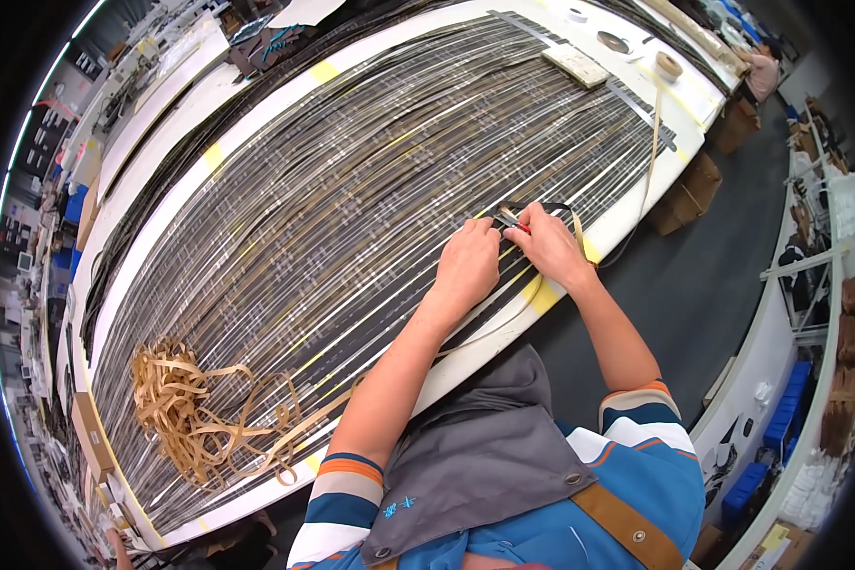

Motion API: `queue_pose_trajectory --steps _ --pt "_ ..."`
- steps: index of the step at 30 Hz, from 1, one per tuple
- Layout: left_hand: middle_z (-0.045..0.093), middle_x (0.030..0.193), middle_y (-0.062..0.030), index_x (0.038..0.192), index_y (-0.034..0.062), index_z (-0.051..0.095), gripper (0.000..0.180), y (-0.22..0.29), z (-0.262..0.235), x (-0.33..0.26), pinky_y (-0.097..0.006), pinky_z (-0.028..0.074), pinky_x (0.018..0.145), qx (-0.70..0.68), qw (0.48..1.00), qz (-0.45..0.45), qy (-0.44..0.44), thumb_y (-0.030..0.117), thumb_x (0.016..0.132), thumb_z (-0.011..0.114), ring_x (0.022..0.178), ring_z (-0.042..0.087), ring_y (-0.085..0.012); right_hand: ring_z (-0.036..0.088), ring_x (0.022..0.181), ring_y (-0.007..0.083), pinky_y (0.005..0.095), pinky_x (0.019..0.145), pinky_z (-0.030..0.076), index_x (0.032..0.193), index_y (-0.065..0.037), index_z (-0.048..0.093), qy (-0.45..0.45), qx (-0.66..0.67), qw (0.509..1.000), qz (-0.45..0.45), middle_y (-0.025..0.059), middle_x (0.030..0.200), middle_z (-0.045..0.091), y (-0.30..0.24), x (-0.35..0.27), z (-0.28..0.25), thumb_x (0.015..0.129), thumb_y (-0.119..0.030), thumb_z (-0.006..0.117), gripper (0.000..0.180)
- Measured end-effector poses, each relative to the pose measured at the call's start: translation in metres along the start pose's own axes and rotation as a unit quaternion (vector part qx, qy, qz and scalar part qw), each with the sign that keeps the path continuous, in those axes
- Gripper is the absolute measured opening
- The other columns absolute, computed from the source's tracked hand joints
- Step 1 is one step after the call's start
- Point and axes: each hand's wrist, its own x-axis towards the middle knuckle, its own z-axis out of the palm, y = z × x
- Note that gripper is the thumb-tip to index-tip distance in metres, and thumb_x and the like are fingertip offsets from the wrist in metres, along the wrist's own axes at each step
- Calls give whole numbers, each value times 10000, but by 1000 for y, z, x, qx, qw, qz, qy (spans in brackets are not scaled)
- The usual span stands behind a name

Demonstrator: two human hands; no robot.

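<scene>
A long white table [636, 204] is covered with many parallel dark and pale strips [351, 190]. My left hand [467, 264] presses flat on the strips near the table's front edge. Just to its right, my right hand [546, 242] grips a small red-handled tool [515, 224], its tip at a black strip looped beside my fingers. A thin tan tape [650, 161] runs from that spot up toward a tape roll [669, 65] at the far end.
A tangled heap of tan tape [185, 404] lies at the table's left end. A flat board [576, 65] and more tape rolls [616, 41] sit at the far end. Cardboard boxes [689, 195] stand under the table's right side. Shelving lines the right wall. Another person [760, 71] works far off.
</scene>
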Motion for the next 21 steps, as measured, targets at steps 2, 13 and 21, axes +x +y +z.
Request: queue_pose_trajectory --steps 2,13,21 --pt "628 1150 -192 835 -42 627 92 0 -1 0 -426 483 904 -2 1000 -4 -9 -7 807 547 1063 571 -352 622 748 336 424 689 474 961 12 532 -2 2 1000 -4 186 782 630 -3 2 1 911 -252 691 312" --pt "628 1189 -203 876 -59 649 137 3 -3 0 -424 489 933 8 999 -19 -33 -3 816 539 1115 575 -346 613 733 328 420 676 475 959 9 529 15 15 1000 -22 169 761 618 0 8 8 905 -221 695 288" --pt "629 1184 -213 872 -46 641 124 3 -7 -1 -430 488 938 -1 1000 -16 -17 -9 818 535 1120 574 -351 627 696 257 378 650 487 928 16 563 -6 101 995 22 125 738 642 4 10 4 903 -235 704 289"
